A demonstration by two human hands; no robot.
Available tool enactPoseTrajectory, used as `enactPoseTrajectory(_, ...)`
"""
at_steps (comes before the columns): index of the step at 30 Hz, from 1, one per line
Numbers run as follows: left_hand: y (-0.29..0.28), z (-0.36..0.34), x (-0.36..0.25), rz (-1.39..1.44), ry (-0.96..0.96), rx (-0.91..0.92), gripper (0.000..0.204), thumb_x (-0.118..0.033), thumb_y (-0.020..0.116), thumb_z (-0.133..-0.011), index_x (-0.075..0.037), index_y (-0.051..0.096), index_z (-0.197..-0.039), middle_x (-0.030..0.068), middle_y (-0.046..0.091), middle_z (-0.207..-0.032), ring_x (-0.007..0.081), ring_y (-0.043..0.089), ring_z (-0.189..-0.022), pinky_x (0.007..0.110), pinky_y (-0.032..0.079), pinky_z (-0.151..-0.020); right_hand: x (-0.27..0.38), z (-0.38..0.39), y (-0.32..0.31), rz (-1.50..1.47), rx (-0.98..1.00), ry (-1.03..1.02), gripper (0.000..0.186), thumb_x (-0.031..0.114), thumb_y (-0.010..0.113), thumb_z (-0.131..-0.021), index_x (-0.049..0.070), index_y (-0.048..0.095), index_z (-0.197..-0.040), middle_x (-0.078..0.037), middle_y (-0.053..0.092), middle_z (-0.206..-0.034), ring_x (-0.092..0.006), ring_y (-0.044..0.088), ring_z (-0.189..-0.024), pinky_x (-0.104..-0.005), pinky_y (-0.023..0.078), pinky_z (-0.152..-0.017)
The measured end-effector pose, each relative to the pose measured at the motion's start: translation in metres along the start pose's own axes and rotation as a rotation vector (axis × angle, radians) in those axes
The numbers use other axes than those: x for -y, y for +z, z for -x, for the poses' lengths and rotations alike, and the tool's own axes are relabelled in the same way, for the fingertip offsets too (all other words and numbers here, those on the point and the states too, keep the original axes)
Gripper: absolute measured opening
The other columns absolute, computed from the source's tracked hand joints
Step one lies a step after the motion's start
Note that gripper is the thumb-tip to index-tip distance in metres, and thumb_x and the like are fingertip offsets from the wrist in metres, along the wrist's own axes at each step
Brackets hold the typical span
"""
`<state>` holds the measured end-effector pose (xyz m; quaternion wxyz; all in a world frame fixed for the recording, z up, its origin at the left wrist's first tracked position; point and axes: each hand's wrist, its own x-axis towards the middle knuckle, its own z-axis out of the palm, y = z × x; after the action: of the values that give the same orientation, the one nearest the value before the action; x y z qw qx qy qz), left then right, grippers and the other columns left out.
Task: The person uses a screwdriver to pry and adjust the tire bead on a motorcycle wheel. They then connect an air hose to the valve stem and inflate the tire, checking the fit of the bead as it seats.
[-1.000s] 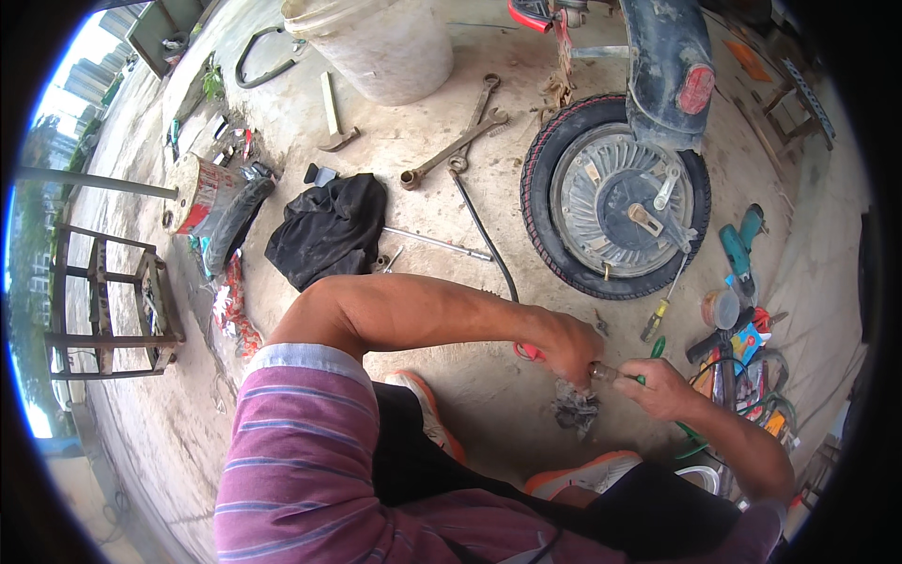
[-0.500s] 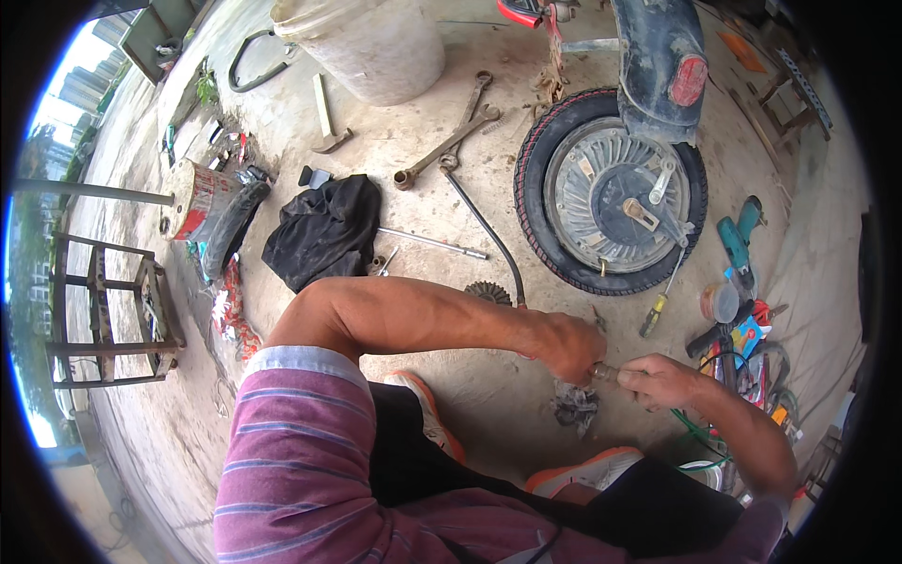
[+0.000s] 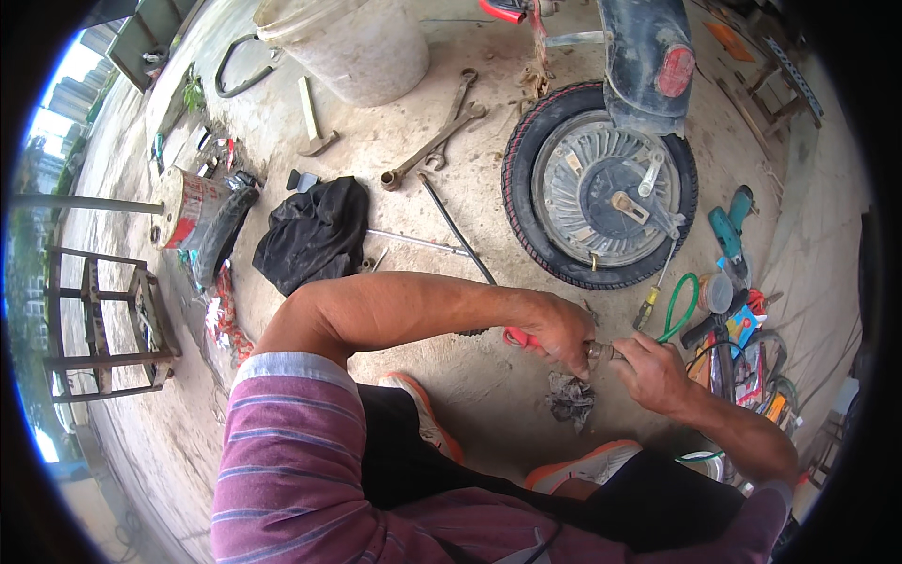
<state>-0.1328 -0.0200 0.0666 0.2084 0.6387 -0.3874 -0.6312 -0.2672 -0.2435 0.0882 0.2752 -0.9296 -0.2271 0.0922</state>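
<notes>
My left hand (image 3: 567,336) is closed round a red-handled tool (image 3: 522,339), most of it hidden by the fingers and forearm. A metal hose fitting (image 3: 598,352) bridges the small gap between my hands. My right hand (image 3: 653,374) grips the fitting's other side, where a green hose (image 3: 680,308) loops up from behind the fingers. A thin black hose (image 3: 458,228) runs down behind my left forearm; where it ends is hidden. Below the hands lies a crumpled grey rag (image 3: 570,399) on the concrete.
A scooter's rear wheel (image 3: 606,188) lies ahead, a screwdriver (image 3: 646,308) beside it. Wrenches (image 3: 437,146), a hammer (image 3: 310,117), a bucket (image 3: 348,52) and a black cloth (image 3: 315,230) are left of it. A teal power drill (image 3: 728,235) and piled tools (image 3: 742,352) are at right.
The green hose has swung from below my right forearm to a loop above my right hand. The red tool now shows at my left hand. The black hose lies straighter.
</notes>
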Motion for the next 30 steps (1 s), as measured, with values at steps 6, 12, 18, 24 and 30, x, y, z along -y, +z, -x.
enactPoseTrajectory(6,0.014,-0.008,0.009,-0.294,0.118,-0.241,0.043,-0.045,0.073,-0.093,-0.004,0.075,-0.103,0.0175,0.077,-0.092,0.0355,0.076,-0.09,0.049,0.059,-0.08,-0.009,-0.013,-0.007,-0.526,0.273,0.475,0.028,0.018,0.064,-0.105,0.001,0.071,-0.126,-0.011,0.076,-0.098,-0.023,0.071,-0.083,-0.0377,0.056,-0.072)
enactPoseTrajectory(12,0.013,-0.009,0.002,-0.247,-0.033,-0.183,0.04,-0.041,0.069,-0.096,-0.005,0.077,-0.112,0.0211,0.077,-0.108,0.0383,0.073,-0.109,0.051,0.056,-0.095,-0.016,-0.015,-0.013,-0.755,0.231,0.739,0.034,0.022,0.054,-0.113,0.002,0.068,-0.137,-0.006,0.078,-0.109,-0.0092,0.062,-0.071,-0.0276,0.052,-0.067)
enactPoseTrajectory(18,0.018,-0.016,0.006,-0.283,-0.045,-0.171,0.042,-0.042,0.069,-0.097,-0.006,0.075,-0.118,0.0207,0.077,-0.112,0.0386,0.073,-0.11,0.05,0.057,-0.096,0.018,-0.019,-0.057,-0.843,0.131,0.61,0.033,0.016,0.055,-0.111,0.0,0.068,-0.136,-0.01,0.078,-0.117,-0.0142,0.064,-0.072,-0.0323,0.055,-0.071)
enactPoseTrajectory(24,0.022,-0.001,-0.011,-0.353,-0.032,-0.307,0.035,-0.032,0.069,-0.096,-0.004,0.079,-0.114,0.0222,0.078,-0.112,0.0382,0.076,-0.109,0.049,0.06,-0.094,-0.009,-0.024,-0.035,-0.245,0.268,0.169,0.033,0.023,0.06,-0.106,-0.002,0.073,-0.123,-0.019,0.073,-0.105,-0.0345,0.069,-0.089,-0.0462,0.054,-0.085)
enactPoseTrajectory(30,0.031,0.0,-0.012,-0.545,0.011,-0.269,0.039,-0.03,0.065,-0.099,0.001,0.075,-0.121,0.0249,0.073,-0.125,0.0427,0.071,-0.12,0.054,0.058,-0.101,-0.031,-0.031,-0.019,-0.213,0.687,0.148,0.035,0.031,0.06,-0.106,0.001,0.076,-0.113,-0.022,0.07,-0.096,-0.0414,0.069,-0.097,-0.0499,0.053,-0.087)
